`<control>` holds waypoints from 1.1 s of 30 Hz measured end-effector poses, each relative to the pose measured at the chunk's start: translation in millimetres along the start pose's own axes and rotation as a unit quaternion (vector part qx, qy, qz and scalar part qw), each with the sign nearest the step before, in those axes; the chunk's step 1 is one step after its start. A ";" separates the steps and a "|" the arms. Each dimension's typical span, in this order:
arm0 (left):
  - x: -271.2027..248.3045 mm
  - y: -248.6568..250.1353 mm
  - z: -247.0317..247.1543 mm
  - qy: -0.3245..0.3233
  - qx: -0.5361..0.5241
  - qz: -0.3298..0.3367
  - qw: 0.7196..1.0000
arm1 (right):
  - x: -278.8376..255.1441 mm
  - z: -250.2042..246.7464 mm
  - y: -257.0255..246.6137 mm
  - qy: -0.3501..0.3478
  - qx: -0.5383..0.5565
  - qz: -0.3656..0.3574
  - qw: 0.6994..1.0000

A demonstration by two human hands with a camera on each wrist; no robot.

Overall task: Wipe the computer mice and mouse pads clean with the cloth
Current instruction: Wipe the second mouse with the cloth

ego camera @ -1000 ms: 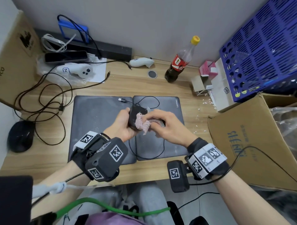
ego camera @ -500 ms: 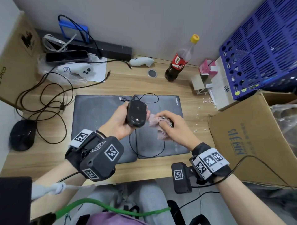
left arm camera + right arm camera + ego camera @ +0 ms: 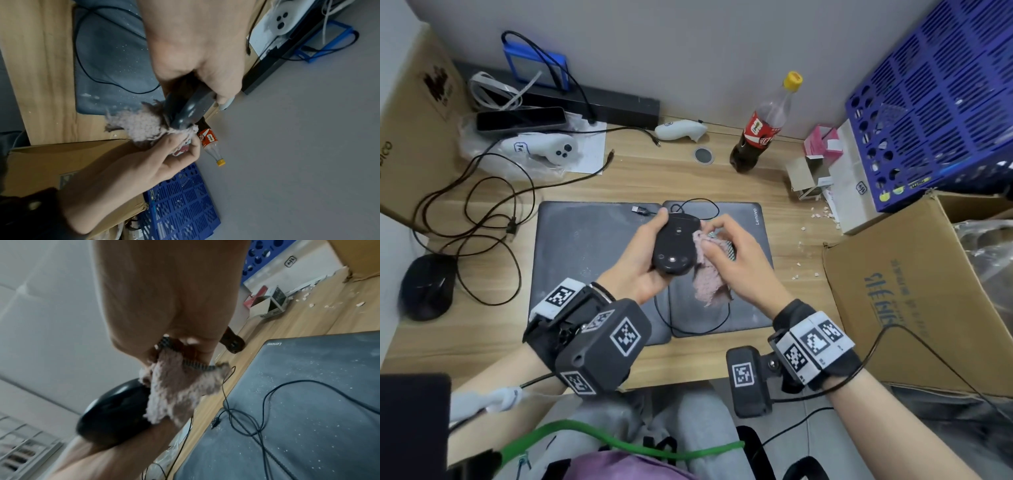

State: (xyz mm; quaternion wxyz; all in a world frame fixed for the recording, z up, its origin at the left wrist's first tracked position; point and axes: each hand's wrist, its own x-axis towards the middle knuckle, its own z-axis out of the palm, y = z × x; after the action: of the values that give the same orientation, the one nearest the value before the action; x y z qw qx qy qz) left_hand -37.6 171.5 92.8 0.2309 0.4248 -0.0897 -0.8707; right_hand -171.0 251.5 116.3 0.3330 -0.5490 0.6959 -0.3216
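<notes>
My left hand [image 3: 643, 260] grips a black wired mouse [image 3: 675, 244] above the two grey mouse pads, underside turned up. My right hand [image 3: 726, 255] pinches a pink fluffy cloth [image 3: 707, 277] and presses it against the mouse's right side. In the left wrist view the cloth [image 3: 141, 124] bunches under the mouse [image 3: 187, 110]; in the right wrist view the cloth [image 3: 174, 389] hangs over the mouse [image 3: 115, 413]. The left pad [image 3: 585, 253] and right pad [image 3: 750, 274] lie side by side, dusted with white specks. A second black mouse [image 3: 426, 286] lies at the desk's left edge.
The mouse's cable [image 3: 695, 329] loops over the pads. A cola bottle [image 3: 765, 126] stands behind the pads. A large cardboard box [image 3: 914, 287] and a blue crate [image 3: 935, 102] crowd the right. Tangled cables [image 3: 482, 219] and white controllers [image 3: 548, 149] lie at the back left. White crumbs [image 3: 804, 246] dot the desk.
My left hand has turned the mouse so its underside faces up. My right hand drew the cloth off its top and has brought it back against the mouse's right side.
</notes>
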 end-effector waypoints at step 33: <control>7.5 -12.0 -14.7 0.105 0.073 -0.062 0.990 | 0.9 4.8 -20.3 -0.199 -0.048 0.043 0.978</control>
State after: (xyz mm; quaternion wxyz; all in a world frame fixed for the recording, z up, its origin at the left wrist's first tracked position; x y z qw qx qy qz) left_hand -34.0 179.1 74.1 0.1535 0.5339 -0.1018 -0.8253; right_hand -156.1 246.4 130.0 0.4516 -0.5868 0.6534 -0.1576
